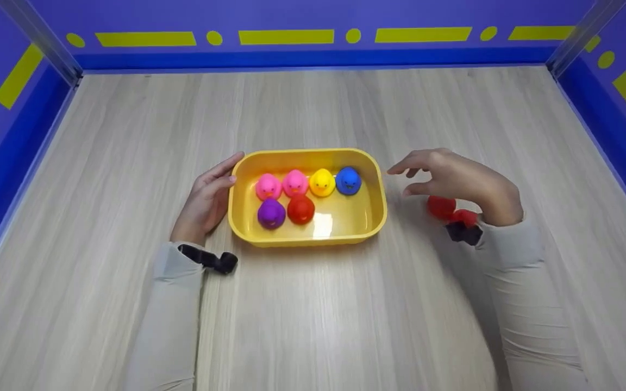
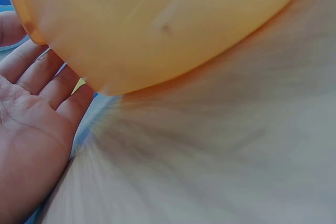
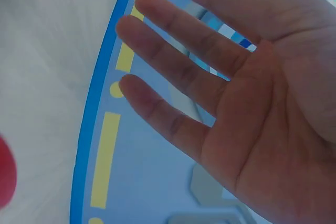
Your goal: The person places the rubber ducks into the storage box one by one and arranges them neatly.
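Note:
A yellow tub (image 1: 340, 239) sits on the table in the head view. Inside it are two pink ducks (image 1: 268, 187), a yellow duck (image 1: 322, 183), a blue duck (image 1: 348, 182), a purple duck (image 1: 271, 214) and a red duck (image 1: 301, 209). My left hand (image 1: 210, 195) rests against the tub's left end, thumb at the rim; the left wrist view shows its fingers (image 2: 55, 80) extended to the outer wall. Right of the tub, my right hand (image 1: 451, 176) hovers with loosely bent fingers and holds nothing. Two red objects (image 1: 442, 207) lie by its wrist, partly hidden.
Light wood tabletop (image 1: 313, 315) surrounds the tub. Blue-purple panels with yellow marks (image 1: 286, 37) border the table at the back and both sides. Dark wrist cameras (image 1: 227, 263) are strapped over the sleeves.

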